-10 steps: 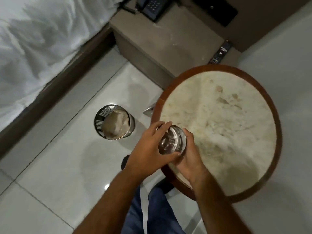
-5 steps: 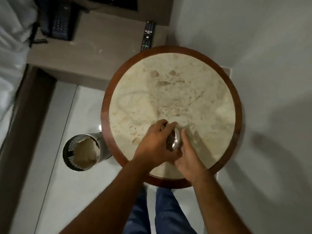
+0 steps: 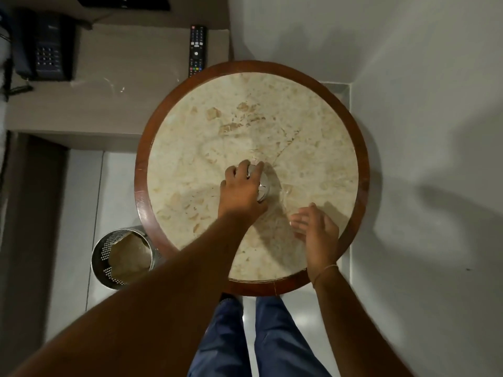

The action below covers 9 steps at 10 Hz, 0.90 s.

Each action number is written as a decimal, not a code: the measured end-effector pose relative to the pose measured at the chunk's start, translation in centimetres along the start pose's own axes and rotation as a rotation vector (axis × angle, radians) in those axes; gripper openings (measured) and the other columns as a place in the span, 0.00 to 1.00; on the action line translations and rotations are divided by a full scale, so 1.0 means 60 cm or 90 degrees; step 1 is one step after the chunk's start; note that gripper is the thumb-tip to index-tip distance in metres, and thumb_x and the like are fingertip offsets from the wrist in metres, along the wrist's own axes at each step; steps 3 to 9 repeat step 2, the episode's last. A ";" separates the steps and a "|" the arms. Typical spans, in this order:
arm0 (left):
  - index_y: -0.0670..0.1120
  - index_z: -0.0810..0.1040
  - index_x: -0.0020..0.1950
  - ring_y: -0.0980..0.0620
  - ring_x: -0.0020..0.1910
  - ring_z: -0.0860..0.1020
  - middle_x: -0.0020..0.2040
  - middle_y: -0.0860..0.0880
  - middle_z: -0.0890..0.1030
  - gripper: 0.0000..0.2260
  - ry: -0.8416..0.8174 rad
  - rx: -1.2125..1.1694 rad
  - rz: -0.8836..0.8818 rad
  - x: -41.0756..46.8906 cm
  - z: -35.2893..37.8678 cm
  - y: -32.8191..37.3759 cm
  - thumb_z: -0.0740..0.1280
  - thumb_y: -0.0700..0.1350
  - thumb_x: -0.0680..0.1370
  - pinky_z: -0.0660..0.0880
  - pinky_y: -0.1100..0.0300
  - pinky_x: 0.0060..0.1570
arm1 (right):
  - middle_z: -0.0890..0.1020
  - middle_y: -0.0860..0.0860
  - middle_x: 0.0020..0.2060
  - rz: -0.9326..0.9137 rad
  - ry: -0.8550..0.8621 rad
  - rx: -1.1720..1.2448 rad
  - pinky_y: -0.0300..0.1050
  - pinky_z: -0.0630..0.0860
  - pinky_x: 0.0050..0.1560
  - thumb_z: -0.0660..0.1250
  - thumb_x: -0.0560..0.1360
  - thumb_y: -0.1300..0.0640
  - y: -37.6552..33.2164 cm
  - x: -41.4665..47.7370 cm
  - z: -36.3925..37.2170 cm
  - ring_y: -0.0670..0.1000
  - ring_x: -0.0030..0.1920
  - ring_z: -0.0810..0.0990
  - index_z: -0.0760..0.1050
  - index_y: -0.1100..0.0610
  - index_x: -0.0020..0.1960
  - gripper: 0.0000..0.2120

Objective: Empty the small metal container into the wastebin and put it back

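left hand (image 3: 241, 190): arm stretched forward, palm down, fingers (image 3: 254, 170) curled in a grip
right hand (image 3: 317, 229): loose, fingers spread, holding nothing

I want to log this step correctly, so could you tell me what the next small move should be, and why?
Probably let go: the left hand holds the small metal container near the middle of the round table, while the right hand is already off it, open.

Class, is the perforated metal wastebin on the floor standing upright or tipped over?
Upright: the perforated metal wastebin shows its open mouth upward, a brownish liner inside, beside the round marble-topped table.
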<state>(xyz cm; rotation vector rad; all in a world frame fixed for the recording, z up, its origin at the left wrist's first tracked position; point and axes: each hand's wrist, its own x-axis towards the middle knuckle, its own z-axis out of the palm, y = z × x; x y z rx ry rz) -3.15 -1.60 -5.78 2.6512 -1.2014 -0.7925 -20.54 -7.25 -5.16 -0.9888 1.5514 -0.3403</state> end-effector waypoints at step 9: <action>0.58 0.41 0.87 0.34 0.85 0.53 0.88 0.44 0.42 0.54 0.082 -0.017 -0.014 -0.036 -0.032 -0.004 0.72 0.69 0.74 0.56 0.28 0.79 | 0.88 0.45 0.59 -0.153 -0.026 -0.145 0.53 0.81 0.67 0.68 0.84 0.46 -0.038 -0.029 0.019 0.47 0.62 0.85 0.85 0.49 0.60 0.11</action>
